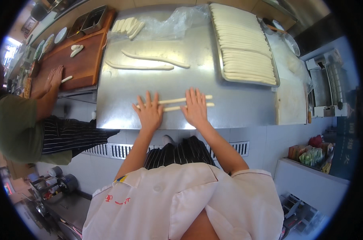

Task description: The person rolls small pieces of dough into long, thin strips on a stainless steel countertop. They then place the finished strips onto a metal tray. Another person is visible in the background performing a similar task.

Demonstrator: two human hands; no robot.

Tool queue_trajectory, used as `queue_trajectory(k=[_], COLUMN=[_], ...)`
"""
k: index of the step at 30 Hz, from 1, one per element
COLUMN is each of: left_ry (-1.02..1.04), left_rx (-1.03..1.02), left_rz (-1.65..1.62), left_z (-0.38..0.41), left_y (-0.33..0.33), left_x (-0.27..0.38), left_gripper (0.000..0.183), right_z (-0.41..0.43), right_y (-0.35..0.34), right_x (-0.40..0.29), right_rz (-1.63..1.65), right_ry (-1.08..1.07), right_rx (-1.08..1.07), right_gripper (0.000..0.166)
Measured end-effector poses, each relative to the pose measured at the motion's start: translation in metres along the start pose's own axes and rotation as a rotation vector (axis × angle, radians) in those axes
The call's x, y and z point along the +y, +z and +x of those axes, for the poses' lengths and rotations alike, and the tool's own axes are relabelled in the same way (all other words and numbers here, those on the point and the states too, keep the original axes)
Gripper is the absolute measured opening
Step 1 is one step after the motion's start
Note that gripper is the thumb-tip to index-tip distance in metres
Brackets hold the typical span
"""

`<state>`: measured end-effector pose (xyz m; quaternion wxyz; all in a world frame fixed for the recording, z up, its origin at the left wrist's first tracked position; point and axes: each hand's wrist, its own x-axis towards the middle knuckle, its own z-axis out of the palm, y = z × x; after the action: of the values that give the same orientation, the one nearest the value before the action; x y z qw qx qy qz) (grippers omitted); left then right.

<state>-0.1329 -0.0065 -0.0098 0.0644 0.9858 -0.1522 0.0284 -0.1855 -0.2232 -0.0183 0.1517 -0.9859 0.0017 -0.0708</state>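
Observation:
Two slim dough ropes (175, 101) lie side by side near the front edge of the steel table (244, 105). My left hand (150, 115) rests palm down over their left ends, fingers spread. Flat across them near their right ends is my right hand (196, 111), its fingers slightly apart. Both palms hide parts of the ropes, and neither hand grips anything. Farther back, two longer dough ropes (157, 58) lie loose on the steel. Short dough pieces (124, 25) sit at the back left, beside a crumpled clear plastic sheet (175, 22).
A metal tray (250, 83) at the back right holds rows of dough strips (244, 39). To the left, a co-worker's hands (54, 78) are over a wooden board (88, 64) with small dough pieces (76, 50). Deep metal containers (94, 19) stand behind it.

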Motion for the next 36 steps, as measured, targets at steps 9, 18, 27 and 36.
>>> queue_trajectory(k=[9,18,27,36], left_ry=[0.26,0.191,0.286,0.151], left_rx=[-0.044,-0.119,-0.167,-0.123], left_rz=[-0.098,-0.069,-0.058,-0.077], left_z=[0.031,-0.007,0.013,0.017], left_y=[0.007,-0.011,-0.008,-0.017], left_x=[0.051,0.045,0.02,-0.026], left_gripper=[0.061,0.057,0.058,0.064], right_z=[0.036,-0.003,0.055,0.028], right_y=[-0.015,-0.025,-0.025,-0.036], right_x=[0.046,0.057,0.08,0.087], right_rz=[-0.063,-0.031,0.027,-0.014], right_ry=[-0.147,-0.14,-0.299,-0.292], right_rx=[-0.087,-0.068,-0.142,-0.204], right_gripper=[0.059,0.055,0.056,0.056])
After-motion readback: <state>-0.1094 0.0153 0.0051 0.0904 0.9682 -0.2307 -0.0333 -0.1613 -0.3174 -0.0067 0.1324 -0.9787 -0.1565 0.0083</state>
